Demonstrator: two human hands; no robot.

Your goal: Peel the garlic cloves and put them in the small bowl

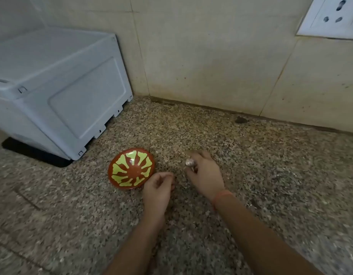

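A small red bowl (132, 171) with a yellow-green petal pattern sits on the speckled granite counter (271, 175). A small pale piece lies inside it near the far side. My right hand (204, 173) hovers just right of the bowl and pinches a pale, purplish garlic clove (190, 162) at its fingertips. My left hand (158, 188) rests beside the bowl's near right rim with its fingers curled inward; whether it holds anything is hidden. A reddish thread circles my right wrist.
A large grey plastic box (58, 92) stands on a black mat at the left, against the tiled wall (211, 56). A white wall socket (334, 16) is at the top right. A small dark spot lies near the wall base.
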